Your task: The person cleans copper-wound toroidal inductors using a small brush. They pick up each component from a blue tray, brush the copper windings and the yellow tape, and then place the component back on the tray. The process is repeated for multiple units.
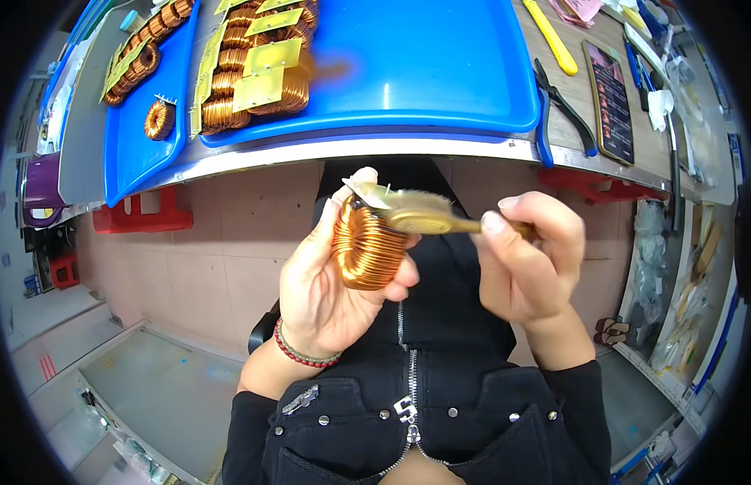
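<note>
In front of my chest, my left hand (319,283) is closed round a toroidal coil (367,255) wound with thick copper wire. A small pale plate sits at the coil's upper end, partly hidden by bristles. My right hand (533,263) pinches the thin handle of a wooden brush (424,220) between thumb and fingers. The brush head lies against the top of the coil, bristles facing up and away from me. Both hands are above my lap, nearer to me than the table edge.
A large blue tray (424,121) bears rows of copper coils with yellow boards (266,61). A smaller blue tray (141,166) at the left holds a single small coil (159,120) and more coils. Pliers (565,109), a yellow-handled tool (553,40) and a phone (610,101) lie at the right.
</note>
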Demonstrator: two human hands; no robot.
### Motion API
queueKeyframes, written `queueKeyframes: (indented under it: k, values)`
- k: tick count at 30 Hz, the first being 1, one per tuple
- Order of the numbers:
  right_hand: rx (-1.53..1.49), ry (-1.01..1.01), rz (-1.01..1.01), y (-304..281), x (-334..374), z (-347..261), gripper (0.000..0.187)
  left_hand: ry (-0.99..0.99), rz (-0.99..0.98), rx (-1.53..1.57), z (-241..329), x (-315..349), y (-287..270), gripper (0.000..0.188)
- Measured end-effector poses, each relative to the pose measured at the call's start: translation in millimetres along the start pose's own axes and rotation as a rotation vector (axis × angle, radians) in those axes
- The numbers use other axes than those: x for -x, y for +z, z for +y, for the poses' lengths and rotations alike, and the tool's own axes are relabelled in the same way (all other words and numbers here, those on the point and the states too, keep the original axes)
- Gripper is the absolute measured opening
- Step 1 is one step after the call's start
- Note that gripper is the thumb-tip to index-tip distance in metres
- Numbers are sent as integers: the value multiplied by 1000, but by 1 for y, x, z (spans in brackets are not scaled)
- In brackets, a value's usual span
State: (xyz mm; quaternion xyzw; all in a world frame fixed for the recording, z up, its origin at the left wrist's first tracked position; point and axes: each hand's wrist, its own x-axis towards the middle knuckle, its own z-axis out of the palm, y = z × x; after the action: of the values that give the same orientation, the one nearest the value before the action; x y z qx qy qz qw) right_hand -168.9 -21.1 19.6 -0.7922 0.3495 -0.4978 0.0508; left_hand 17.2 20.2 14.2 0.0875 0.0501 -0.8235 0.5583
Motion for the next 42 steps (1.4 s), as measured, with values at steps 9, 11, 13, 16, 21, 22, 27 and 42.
queueKeyframes:
  k: [9,11,13,16,21,22,27,42]
  values:
    - [-394,516,-48,-24,10,32,18,134,2,-21,4,-5,0,43]
    - [-718,673,-54,-20,-4,24,26,223,9,-186,0,-4,3,44]
    - [-904,730,-183,-18,-15,20,46,332,0,-582,0,-4,2,48]
    - [-851,822,-589,-13,-43,-2,59,445,74,-827,-8,-5,1,61]
    - [-678,449,-740,15,-64,3,37,473,-142,-1071,6,-5,-4,59]
    - [-652,400,-725,17,-71,3,35,460,-134,-1098,11,-6,-4,59]
    - [-292,167,-503,35,-137,44,32,788,80,-1444,44,-10,8,58]
    - [-114,18,-462,64,-150,59,38,975,84,-2826,145,-56,42,65]
